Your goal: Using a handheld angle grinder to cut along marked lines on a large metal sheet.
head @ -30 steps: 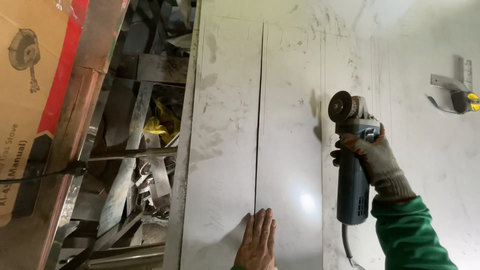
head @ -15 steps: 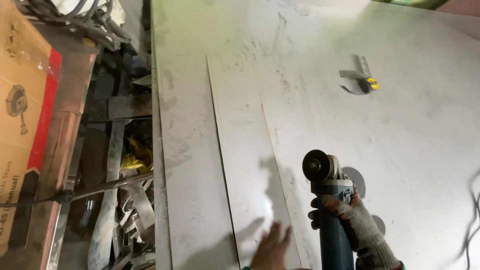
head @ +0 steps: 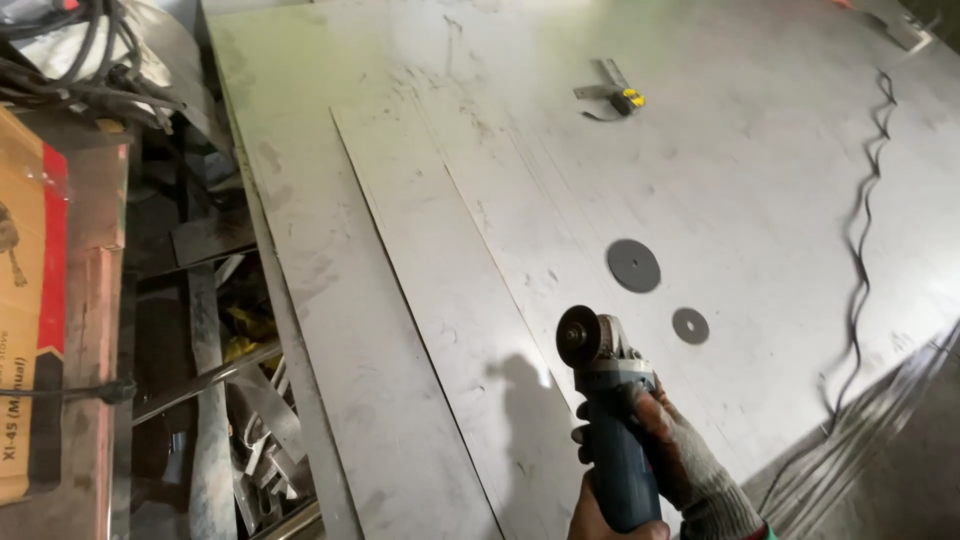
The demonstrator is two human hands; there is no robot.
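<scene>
The gloved right hand (head: 668,452) is wrapped tight around the blue-bodied angle grinder (head: 610,420), its disc held just above the long narrow steel strip (head: 440,290) on the grey sheet-metal surface (head: 760,180). The bare left hand (head: 592,518) steadies the grinder's tail, grip closed (only partly visible). Keeping both hands firm and the disc square looks wise.

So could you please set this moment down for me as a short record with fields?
Surface: large grey metal sheet, scuffed, with a narrower strip lying on it
Right hand: gloved, gripping the body of a blue angle grinder, disc end pointing away
Left hand: bare, only partly visible at the grinder's rear
Loose discs: larger disc and smaller disc flat on the sheet
Cable: black, wavy, at right
Left side: cardboard box, metal scrap
</scene>
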